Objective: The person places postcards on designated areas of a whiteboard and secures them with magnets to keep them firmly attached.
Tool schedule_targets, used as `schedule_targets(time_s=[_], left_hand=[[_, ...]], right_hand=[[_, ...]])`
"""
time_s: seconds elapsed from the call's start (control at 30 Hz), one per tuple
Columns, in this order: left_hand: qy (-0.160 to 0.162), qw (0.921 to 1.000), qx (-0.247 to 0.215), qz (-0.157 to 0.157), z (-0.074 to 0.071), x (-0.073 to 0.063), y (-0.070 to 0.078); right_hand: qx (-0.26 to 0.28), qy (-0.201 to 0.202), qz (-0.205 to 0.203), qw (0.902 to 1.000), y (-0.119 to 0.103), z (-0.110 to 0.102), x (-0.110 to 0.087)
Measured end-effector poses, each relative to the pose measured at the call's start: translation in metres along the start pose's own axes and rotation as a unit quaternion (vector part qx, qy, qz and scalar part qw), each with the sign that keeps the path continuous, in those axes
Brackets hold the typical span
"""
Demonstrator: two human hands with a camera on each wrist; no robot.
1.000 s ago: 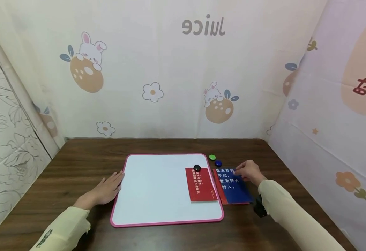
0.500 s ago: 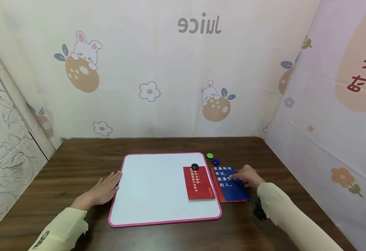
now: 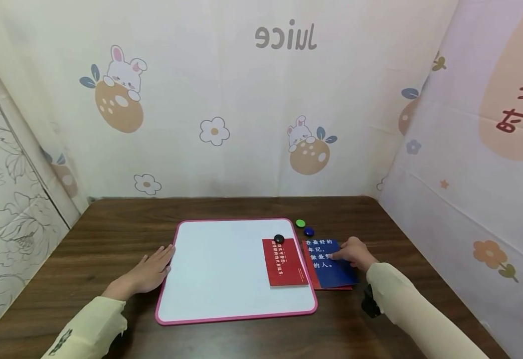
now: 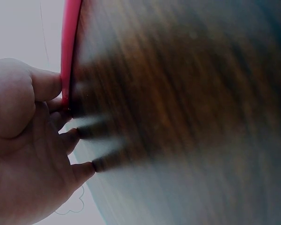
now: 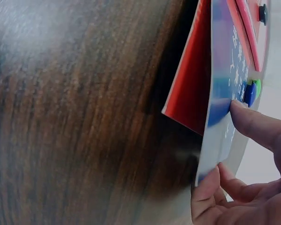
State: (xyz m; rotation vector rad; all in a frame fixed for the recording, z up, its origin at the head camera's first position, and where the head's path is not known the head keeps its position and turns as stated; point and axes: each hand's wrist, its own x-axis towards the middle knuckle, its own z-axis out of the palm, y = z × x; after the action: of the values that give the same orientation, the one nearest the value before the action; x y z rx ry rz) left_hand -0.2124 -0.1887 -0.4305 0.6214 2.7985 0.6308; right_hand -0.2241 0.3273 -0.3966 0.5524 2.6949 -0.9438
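My left hand (image 3: 150, 271) lies flat with fingers spread, its fingertips at the pink-framed left edge of a whiteboard (image 3: 216, 274). In the left wrist view, the thumb touches the pink frame (image 4: 70, 42). My right hand (image 3: 353, 252) holds a blue card (image 3: 333, 274) with white writing by its right side. The right wrist view has the thumb on the card's face and curled fingers at its edge. This edge stands lifted off a red card (image 5: 189, 89) beneath. Another red card (image 3: 285, 264) lies on the whiteboard's right side under a round black magnet (image 3: 279, 239).
A green round magnet (image 3: 300, 223) and a blue round magnet (image 3: 308, 232) lie on the wooden table (image 3: 122, 219), just right of the whiteboard's top corner. A patterned curtain (image 3: 243, 99) hangs behind the table and along its sides.
My right hand has lowered and moved its thumb farther over the blue card, whose lower right side now tilts up from the red one. My left hand stays put; the view shifted slightly.
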Motion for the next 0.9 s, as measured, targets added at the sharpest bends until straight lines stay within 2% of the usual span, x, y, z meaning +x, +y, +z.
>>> schedule_targets(time_s=[0.2,0.43,0.7,0.9], left_hand=[[0.002,1.0,0.003,-0.001,0.002,0.001,-0.002],[0.002,1.0,-0.001,0.0,0.001,0.0,-0.001],[0.002,1.0,0.001,-0.006,0.001,0.0,-0.001],[0.002,1.0,-0.003,-0.002,0.002,-0.001,0.0]], right_hand=[[0.022,-0.01,0.003,0.9997,0.003,-0.002,0.006],[0.082,-0.032,0.009,0.9961,0.013,-0.008,0.014],[0.145,-0.061,0.011,0.9876,0.011,-0.018,0.01],[0.176,-0.067,0.029,0.9816,0.015,-0.022,0.007]])
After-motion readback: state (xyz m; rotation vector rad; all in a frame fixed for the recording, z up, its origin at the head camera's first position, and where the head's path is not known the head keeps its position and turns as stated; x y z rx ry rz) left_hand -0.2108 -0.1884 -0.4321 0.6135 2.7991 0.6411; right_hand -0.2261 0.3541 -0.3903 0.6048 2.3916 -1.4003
